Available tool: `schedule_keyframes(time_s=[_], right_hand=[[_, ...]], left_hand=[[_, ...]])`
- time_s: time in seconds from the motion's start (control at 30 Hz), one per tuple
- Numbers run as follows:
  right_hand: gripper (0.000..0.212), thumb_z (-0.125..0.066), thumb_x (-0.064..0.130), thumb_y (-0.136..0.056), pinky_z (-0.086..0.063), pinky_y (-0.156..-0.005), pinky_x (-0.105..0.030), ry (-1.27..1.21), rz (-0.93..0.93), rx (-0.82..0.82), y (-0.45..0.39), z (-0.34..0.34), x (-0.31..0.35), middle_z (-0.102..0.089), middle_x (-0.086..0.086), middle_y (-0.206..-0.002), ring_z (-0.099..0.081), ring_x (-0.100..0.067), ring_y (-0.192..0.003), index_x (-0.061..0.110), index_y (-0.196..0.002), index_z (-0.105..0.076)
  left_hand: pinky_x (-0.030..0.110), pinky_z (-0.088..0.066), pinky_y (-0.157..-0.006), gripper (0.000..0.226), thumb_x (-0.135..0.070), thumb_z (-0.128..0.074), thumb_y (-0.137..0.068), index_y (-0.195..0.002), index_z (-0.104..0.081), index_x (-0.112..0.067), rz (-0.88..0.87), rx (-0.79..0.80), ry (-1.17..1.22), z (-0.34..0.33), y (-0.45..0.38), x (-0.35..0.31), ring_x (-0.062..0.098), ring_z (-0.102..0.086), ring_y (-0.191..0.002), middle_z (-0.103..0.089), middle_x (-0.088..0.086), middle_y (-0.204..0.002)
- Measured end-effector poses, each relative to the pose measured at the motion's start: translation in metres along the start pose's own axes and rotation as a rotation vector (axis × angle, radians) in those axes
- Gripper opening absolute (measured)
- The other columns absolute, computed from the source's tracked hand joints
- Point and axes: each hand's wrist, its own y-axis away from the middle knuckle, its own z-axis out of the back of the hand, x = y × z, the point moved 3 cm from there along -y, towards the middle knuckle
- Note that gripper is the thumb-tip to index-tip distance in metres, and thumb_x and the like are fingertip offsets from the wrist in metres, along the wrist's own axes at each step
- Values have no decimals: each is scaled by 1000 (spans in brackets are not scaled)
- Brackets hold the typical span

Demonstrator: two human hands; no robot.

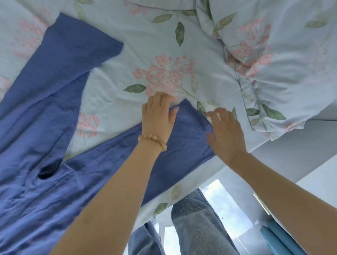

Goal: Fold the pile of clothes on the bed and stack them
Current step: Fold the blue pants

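Your left hand [159,116] lies at the far end of the near leg of the blue trousers [50,118], on its upper corner. The thumb rests on top of the blue cloth, and the fingers [160,100] reach past the hem and curl down onto the flowered bedsheet [159,49]. It looks as if the hem is pinched between thumb and fingers, but the fingertips are hidden in the cloth, so you cannot be sure that the grip is closed. On this wrist you wear a bracelet [152,141] of amber beads.

Your right hand [226,132] is at the other corner of the same hem, just beside the edge of the bed. It is spread and loose; the fingers touch the sheet and the edge of the blue cloth, and it holds nothing.

The trousers lie flat on the bed, the waist at the left side, the two legs opened apart like a V. The far leg points to the upper middle. A flowered pillow [277,42] lies at the right, well apart from the trousers.
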Motion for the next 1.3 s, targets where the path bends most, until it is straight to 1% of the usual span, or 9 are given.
schedule_keyframes(time_s=[0.13, 0.27, 0.4, 0.47, 0.6, 0.83, 0.97, 1.17, 1.3], right_hand=[[54, -51, 19, -99, -29, -117, -46, 52, 424, -82, -9, -17, 42, -27, -13, -158, -28, -31, -146, 8, -149, -36], [61, -24, 44, -105, -2, -123, -42, 251, 466, 146, -40, -48, 33, 12, 2, -160, 5, -19, -151, 24, -152, 8], [60, -36, 38, -104, -7, -123, -45, 268, 418, 110, -35, -46, 39, -5, -1, -163, -6, -21, -151, 18, -155, -12], [59, -44, 29, -101, -7, -122, -46, 251, 382, 105, -32, -39, 53, -16, -6, -162, -15, -24, -150, 13, -154, -24], [40, -55, 13, -93, -23, -118, -44, 66, 357, 68, -54, -3, 94, -45, -11, -147, -40, -30, -135, 7, -133, -56], [40, -53, 16, -98, -34, -106, -32, -214, 374, 97, -178, 40, 207, -46, -10, -142, -40, -25, -132, 7, -136, -50], [41, -53, 15, -95, -40, -99, -34, -250, 390, -57, -251, 63, 265, -46, -10, -138, -43, -26, -126, 7, -135, -49], [62, -43, 6, -99, -34, -110, -41, 222, 650, 130, -328, 65, 342, -23, -5, -159, -26, -27, -142, 17, -155, -18], [62, -46, -6, -88, -41, -84, -38, 485, 716, 116, -345, 61, 371, -43, -13, -133, -40, -32, -119, 15, -145, -36]], left_hand=[[46, -37, -107, 38, -32, -57, -94, -129, -58, -16, 74, -55, -89, -17, 75, 11, 28, -45, -130, -51, 10, -141], [58, -2, -118, 69, -59, -26, -96, -155, -11, -25, 173, 227, -255, -46, 109, 44, 28, -3, -150, -2, 10, -162], [57, 11, -117, 72, -62, -18, -95, -153, 8, -28, 139, 311, -246, -52, 107, 52, 25, 13, -148, 14, 6, -160], [55, 6, -119, 67, -53, -30, -98, -155, -4, -28, 149, 273, -124, -41, 107, 46, 23, 6, -150, 6, 4, -162], [47, -38, -108, 33, -20, -54, -96, -128, -59, -17, 302, -35, 295, 14, 87, 59, 22, -49, -128, -50, 2, -142], [41, -41, -96, 35, 10, -47, -81, -106, -66, -7, 564, -294, 299, 119, 22, 184, 29, -53, -115, -59, 9, -124], [44, -42, -96, 34, 2, -49, -85, -113, -64, -10, 690, -217, 240, 154, -24, 264, 32, -47, -120, -52, 11, -130], [44, -34, -98, 51, -25, -67, -88, -134, -45, -19, 826, -116, 4, 164, -67, 324, 33, -38, -122, -38, 12, -135], [41, -30, -97, 45, -46, -66, -86, -120, -54, -20, 912, 3, -10, 162, -65, 345, 31, -35, -121, -36, 12, -131]])
